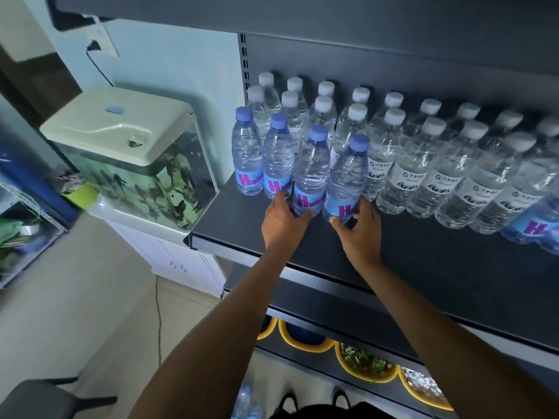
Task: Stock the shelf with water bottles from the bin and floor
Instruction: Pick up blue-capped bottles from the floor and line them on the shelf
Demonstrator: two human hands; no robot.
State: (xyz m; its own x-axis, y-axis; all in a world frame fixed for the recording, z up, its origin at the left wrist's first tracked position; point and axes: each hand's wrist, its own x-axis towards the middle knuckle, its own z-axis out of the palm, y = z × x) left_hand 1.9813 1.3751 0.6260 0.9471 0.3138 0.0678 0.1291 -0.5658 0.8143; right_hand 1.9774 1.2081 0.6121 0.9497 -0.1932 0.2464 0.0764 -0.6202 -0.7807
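— Gripping what, exactly?
— Curling the left hand round the base of one blue-capped bottle, the right hand round the neighbouring bottle, holding both upright on the shelf, just before the white-capped bottles.
— Seeing containers elsewhere?
— Spotting yellow bowls below, holding greens — and a fish tank, left, holding fish.

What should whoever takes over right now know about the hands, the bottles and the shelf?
Left hand grips the base of the third blue-capped bottle; right hand grips the fourth blue-capped bottle. Both stand on the shelf.
Done: two other blue-capped bottles stand to their left, fronting the white-capped rows.
Left: release both and fill the bare front to the right; one likely floor bottle shows below, blurred.
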